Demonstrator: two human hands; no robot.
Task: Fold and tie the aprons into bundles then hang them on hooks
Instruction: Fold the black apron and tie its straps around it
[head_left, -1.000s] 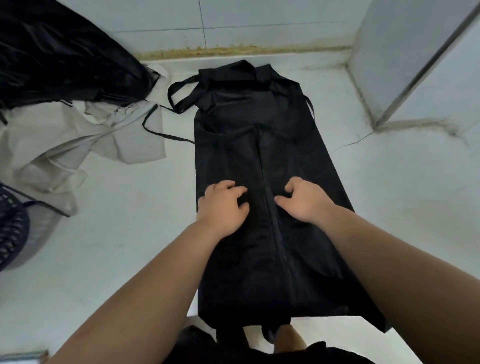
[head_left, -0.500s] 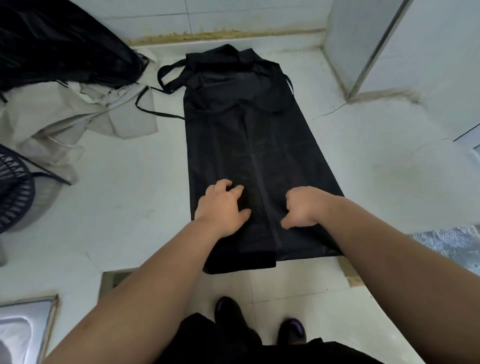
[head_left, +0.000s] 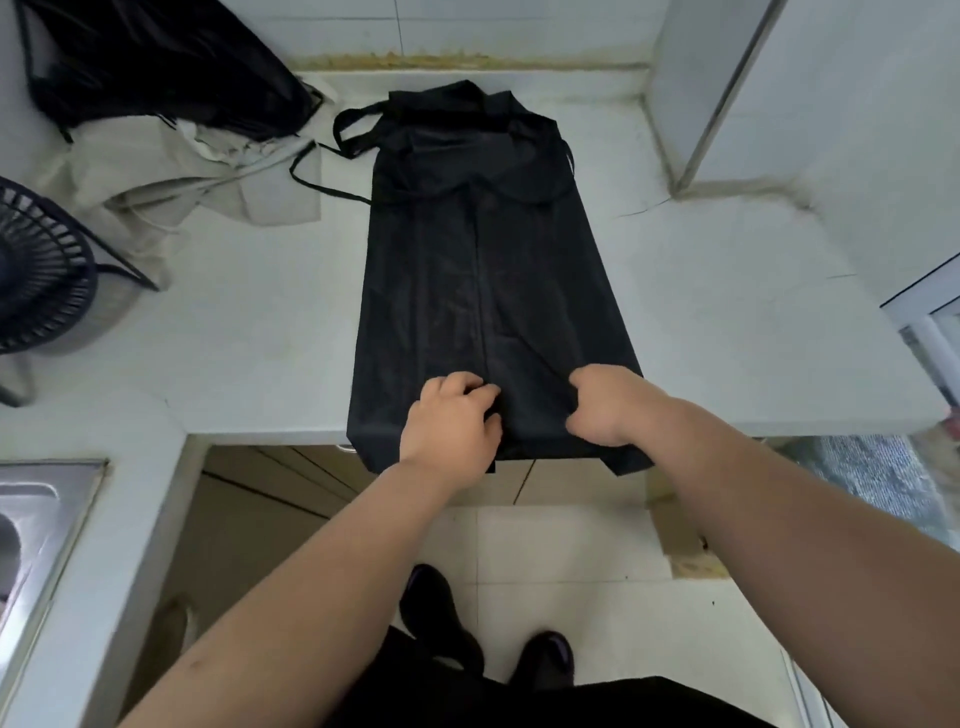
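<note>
A black apron (head_left: 483, 249) lies flat and lengthwise on the white counter (head_left: 249, 353), its two sides folded in to meet along a centre line. Its neck loop and ties (head_left: 332, 156) trail at the far left end. The near hem hangs a little over the counter's front edge. My left hand (head_left: 449, 415) sits on the near end just left of the centre line, fingers curled into the cloth. My right hand (head_left: 602, 405) is just right of that line, fingers curled under, and the fabric creases toward it.
A crumpled beige apron (head_left: 171, 176) and a heap of black cloth (head_left: 156, 62) lie at the far left. A black slatted basket (head_left: 36, 270) stands at the left edge, a steel sink (head_left: 41, 519) nearer. A white pillar (head_left: 727, 78) bounds the right.
Both hands have slid down the apron from its middle to the near hem at the counter's edge. The view has pulled back, showing the floor and my shoes.
</note>
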